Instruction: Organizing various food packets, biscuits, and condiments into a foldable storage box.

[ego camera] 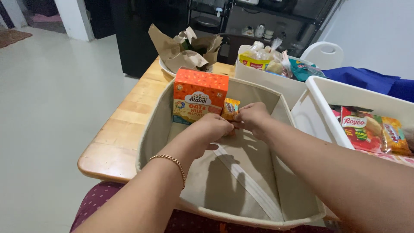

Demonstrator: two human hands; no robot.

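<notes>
While both hands, left (pixel 214 128) and right (pixel 252 116), pinched closed on the small orange snack packet (pixel 230 108), apparently, it risked toppling the upright orange cardboard biscuit box (pixel 199 95) beside it inside the beige fabric bin (pixel 152 133).

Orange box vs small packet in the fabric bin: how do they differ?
The orange box is far larger than the small packet. The box is rigid cardboard standing upright against the bin's far wall; the packet is a soft wrapper. The box stands untouched, while the packet sits at the fingertips of the left hand and right hand. Both are orange-toned food packs inside the same bin.
</notes>
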